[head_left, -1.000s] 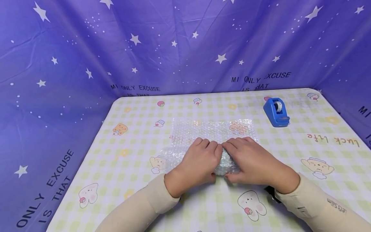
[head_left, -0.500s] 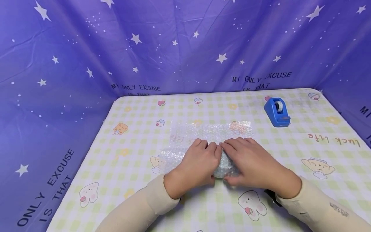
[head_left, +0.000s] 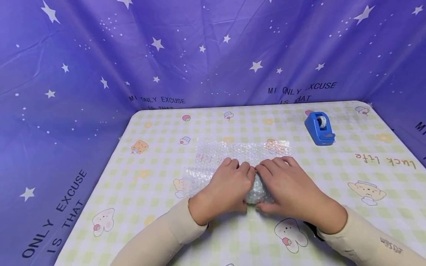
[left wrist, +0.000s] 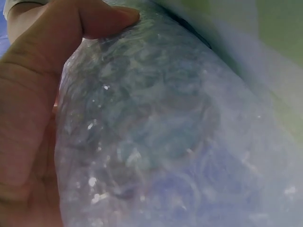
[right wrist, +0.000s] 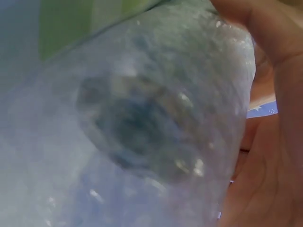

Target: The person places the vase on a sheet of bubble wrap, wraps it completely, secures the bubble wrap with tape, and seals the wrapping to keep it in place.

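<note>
A roll of bubble wrap [head_left: 259, 190] lies crosswise on the table, wound around a rounded, see-through thing whose kind is blurred by the layers. From its far side a loose flat sheet of bubble wrap [head_left: 244, 149] spreads away from me. My left hand [head_left: 229, 184] grips the left part of the roll, fingers over the top and thumb on the near side. Close beside it, my right hand [head_left: 289, 184] holds the right part likewise. Circular ends of the wrapped thing show dimly through the bubble wrap [left wrist: 142, 118] in the left wrist view and the bubble wrap [right wrist: 142, 118] in the right.
A blue tape dispenser [head_left: 319, 129] with a roll of tape stands at the back right of the table. A checked cloth with cartoon prints [head_left: 159, 159] covers the tabletop. Purple star-patterned curtains [head_left: 206, 74] hang behind and at both sides.
Both hands keep their grip. The roll and the sheet's far edge have shifted very slightly toward me; the tape dispenser stays where it was.
</note>
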Demonstrator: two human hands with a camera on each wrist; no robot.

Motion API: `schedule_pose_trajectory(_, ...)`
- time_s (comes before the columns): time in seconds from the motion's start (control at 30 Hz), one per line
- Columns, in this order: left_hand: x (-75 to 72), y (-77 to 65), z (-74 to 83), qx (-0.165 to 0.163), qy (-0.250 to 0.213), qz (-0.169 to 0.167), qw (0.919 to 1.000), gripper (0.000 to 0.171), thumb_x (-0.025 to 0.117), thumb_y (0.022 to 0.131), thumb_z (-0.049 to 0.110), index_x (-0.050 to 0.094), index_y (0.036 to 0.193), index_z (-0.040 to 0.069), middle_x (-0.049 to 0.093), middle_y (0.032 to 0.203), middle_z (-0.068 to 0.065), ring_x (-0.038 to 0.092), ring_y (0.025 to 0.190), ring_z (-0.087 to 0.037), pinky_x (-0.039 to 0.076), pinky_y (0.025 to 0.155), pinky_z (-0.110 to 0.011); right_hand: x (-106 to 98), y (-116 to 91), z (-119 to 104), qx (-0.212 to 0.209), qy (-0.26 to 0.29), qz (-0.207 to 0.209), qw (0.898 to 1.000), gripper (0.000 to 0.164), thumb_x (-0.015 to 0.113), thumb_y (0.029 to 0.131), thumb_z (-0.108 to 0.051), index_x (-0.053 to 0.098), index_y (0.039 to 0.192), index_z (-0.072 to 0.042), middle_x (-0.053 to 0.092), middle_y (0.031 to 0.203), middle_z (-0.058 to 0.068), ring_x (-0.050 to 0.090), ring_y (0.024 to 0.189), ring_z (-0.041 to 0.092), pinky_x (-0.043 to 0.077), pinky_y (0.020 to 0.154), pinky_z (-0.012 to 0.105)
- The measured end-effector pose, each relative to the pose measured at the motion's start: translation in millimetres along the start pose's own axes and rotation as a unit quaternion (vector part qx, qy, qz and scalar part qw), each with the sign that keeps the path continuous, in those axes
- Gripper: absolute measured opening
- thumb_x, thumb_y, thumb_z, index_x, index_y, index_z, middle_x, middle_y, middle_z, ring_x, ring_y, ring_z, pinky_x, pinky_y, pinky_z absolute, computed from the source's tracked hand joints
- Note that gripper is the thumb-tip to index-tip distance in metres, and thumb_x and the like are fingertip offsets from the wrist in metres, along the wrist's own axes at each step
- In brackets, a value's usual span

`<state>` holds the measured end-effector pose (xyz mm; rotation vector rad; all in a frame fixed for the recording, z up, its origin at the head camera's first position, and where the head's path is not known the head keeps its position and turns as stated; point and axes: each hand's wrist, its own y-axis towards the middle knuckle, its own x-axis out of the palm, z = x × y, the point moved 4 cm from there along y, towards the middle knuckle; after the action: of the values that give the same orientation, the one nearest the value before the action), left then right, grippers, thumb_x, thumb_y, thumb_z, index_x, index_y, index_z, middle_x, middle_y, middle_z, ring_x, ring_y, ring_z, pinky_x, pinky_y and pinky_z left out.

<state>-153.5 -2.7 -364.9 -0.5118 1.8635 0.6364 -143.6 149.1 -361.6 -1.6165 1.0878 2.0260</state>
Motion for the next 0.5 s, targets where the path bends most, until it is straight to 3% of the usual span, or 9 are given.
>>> schedule_pose_trajectory(0.5, 6.9, 3.1, -9.5, -0.005, -0.051, -0.026, 0.9983, 0.075, 0.082, 0.057, 0.058, 0.064, 0.115, 0.014, 0.061, 0.098, 0.005, 0.055, 0.079, -0.02, 0.039, 0.07, -0.034, 5.1, 1.6, 0.0, -0.004, 0.008, -0.005, 1.0, 0.084, 0.082, 0.066, -0.065, 0.066, 0.118, -0.002, 0.068, 0.108, 0.007, 0.065, 0.104, 0.026, 0.043, 0.098, 0.053)
